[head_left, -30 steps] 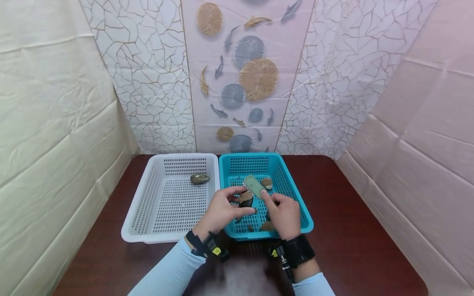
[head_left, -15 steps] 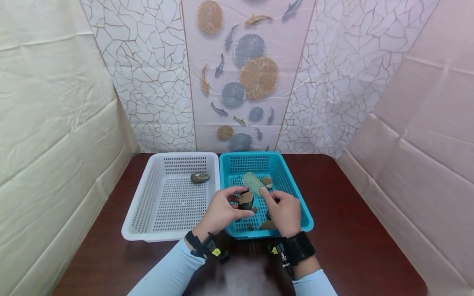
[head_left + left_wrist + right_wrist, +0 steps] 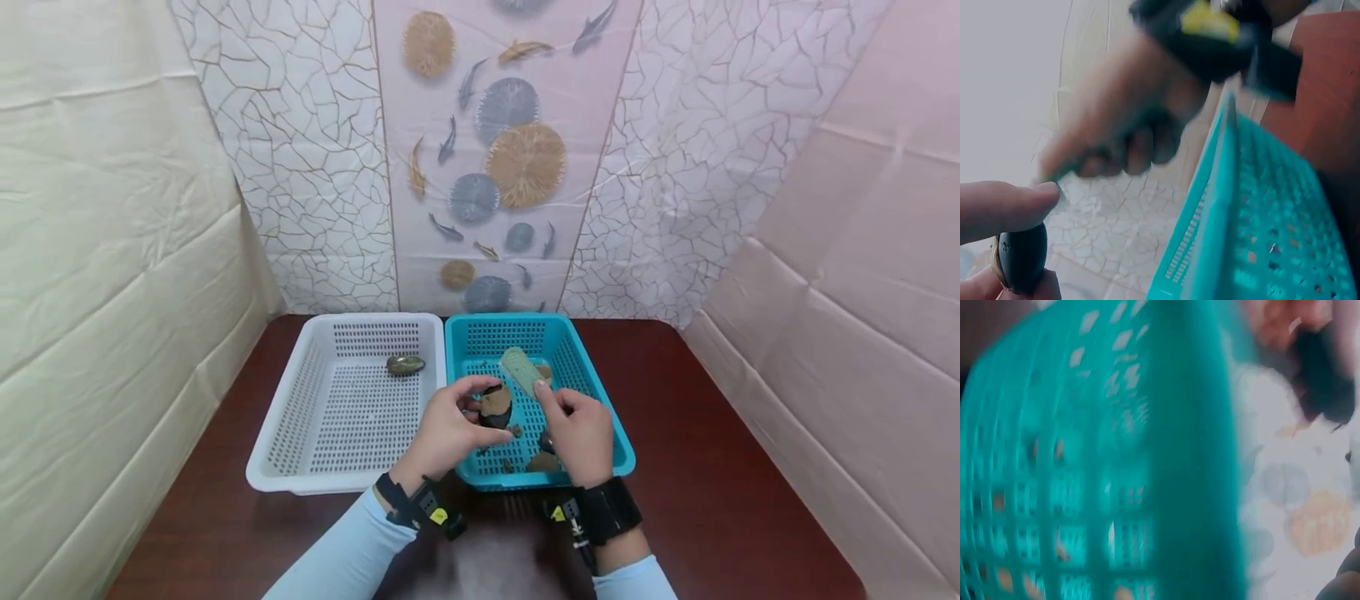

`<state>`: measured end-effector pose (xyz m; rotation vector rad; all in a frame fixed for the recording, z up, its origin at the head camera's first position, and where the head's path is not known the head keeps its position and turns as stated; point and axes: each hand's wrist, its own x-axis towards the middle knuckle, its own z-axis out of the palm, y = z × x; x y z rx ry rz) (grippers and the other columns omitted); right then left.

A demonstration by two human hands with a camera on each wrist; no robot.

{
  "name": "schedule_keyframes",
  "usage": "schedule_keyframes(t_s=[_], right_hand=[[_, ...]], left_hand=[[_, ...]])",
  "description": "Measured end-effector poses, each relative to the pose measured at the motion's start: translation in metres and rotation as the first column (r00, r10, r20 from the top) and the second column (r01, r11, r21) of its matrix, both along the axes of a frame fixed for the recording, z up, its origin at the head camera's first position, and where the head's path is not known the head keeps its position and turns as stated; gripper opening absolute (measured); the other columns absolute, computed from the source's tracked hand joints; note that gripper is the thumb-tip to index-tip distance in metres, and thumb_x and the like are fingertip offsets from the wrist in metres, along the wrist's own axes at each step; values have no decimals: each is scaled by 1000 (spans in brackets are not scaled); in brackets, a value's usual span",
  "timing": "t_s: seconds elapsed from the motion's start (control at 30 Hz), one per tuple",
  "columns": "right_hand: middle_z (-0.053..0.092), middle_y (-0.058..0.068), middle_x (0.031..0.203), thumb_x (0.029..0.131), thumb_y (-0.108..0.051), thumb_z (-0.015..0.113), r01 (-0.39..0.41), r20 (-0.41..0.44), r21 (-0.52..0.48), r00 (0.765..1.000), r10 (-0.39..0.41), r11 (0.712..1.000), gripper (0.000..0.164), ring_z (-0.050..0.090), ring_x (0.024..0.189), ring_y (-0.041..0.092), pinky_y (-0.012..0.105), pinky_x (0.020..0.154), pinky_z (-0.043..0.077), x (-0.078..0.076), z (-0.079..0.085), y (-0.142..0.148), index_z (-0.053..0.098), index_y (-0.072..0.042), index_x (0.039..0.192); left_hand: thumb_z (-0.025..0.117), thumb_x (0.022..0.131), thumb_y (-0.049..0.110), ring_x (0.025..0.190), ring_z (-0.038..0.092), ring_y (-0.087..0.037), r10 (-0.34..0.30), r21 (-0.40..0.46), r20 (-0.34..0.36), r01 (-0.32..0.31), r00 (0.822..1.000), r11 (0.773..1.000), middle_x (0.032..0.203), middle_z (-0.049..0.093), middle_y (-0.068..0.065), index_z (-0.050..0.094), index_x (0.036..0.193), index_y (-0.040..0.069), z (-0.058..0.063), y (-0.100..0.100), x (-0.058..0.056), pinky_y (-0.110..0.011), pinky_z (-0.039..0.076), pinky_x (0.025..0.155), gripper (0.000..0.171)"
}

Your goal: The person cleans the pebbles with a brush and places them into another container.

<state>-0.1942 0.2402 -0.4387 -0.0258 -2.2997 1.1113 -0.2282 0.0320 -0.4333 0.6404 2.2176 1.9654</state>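
Note:
In the head view my left hand [image 3: 448, 423] grips a dark, egg-shaped piece [image 3: 495, 407] with a tan crust on its upper side, over the blue-green basket [image 3: 621, 446]. The left wrist view shows its smooth dark side [image 3: 1025, 259] between thumb and fingers. My right hand [image 3: 581, 433] pinches a flat, pale green brush [image 3: 521, 371] with a rounded end, thumb on top. The brush slants up and left, just right of the dark piece. In the right wrist view the basket wall blurs across much of the picture and the brush is hidden.
Tan lumps [image 3: 543, 462], a dark lump [image 3: 547, 442] and small brown crumbs lie in the blue-green basket. A white basket [image 3: 262, 467] stands against its left side, holding one glossy olive-brown oval piece [image 3: 406, 365]. Both stand on a dark red table [image 3: 720, 467].
The brush has shifted slightly right, away from the dark piece. That piece has turned in my left hand, showing more of its tan face. Both hands stay over the blue-green basket.

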Motion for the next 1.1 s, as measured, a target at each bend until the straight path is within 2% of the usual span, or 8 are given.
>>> schedule_keyframes(t_s=[0.13,0.23,0.33,0.43,0.53,0.7,0.9,1.1], right_hand=[[42,-3,53,109,-45,70,-52,10,-30,999,52,998,59,43,49,20,37,48,34,3,2,-3,53,-19,59],[42,-3,53,109,-47,69,-27,4,-41,1000,27,999,59,43,50,20,37,48,33,-2,2,-1,53,-18,61],[42,-1,52,108,-43,72,6,-6,-65,1000,-6,998,59,40,48,22,38,45,30,-1,2,2,51,-17,59],[41,-1,52,108,-41,73,-21,5,-62,1000,21,998,61,40,48,23,39,45,30,3,1,2,49,-17,58],[42,-2,53,109,-45,71,-42,13,-51,999,43,998,60,42,49,21,38,45,32,3,2,2,51,-18,59],[38,-2,53,108,-42,72,37,-46,-31,998,-38,999,59,35,48,22,38,45,26,2,1,9,51,-18,59],[41,-4,53,109,-43,71,-35,-15,6,999,36,999,58,40,49,20,37,45,30,6,-1,9,54,-18,60],[33,-6,53,108,-43,73,113,-60,70,992,-109,991,61,33,48,18,36,47,24,6,-6,13,47,-21,58]], left_hand=[[98,82,10,97,63,-26,-7,-7,1,7,1000,1000,133,69,-9,70,145,15,1,5,1,-39,59,82,70],[99,82,12,99,63,-25,-29,-21,4,29,1000,999,136,68,-7,70,146,17,1,8,3,-38,59,85,71],[99,81,9,100,62,-26,-3,-13,-10,3,1000,1000,139,68,-5,71,146,18,0,8,3,-40,59,86,71],[99,80,7,101,61,-25,24,-6,-15,-24,1000,1000,139,68,-6,70,146,16,0,10,4,-41,58,87,73],[99,81,9,101,61,-25,-6,-11,-8,6,1000,1000,140,67,-5,70,147,16,0,12,7,-41,58,89,73],[99,81,9,104,61,-24,-8,-16,-32,8,999,1000,139,68,-3,73,143,20,-1,13,10,-41,58,92,68],[98,82,11,106,62,-24,21,-32,-36,-22,999,999,138,67,-5,71,146,16,-1,11,12,-41,59,92,70],[99,82,13,106,62,-24,24,-48,-52,-27,998,998,139,67,-1,73,144,21,-2,7,11,-42,58,93,68]])
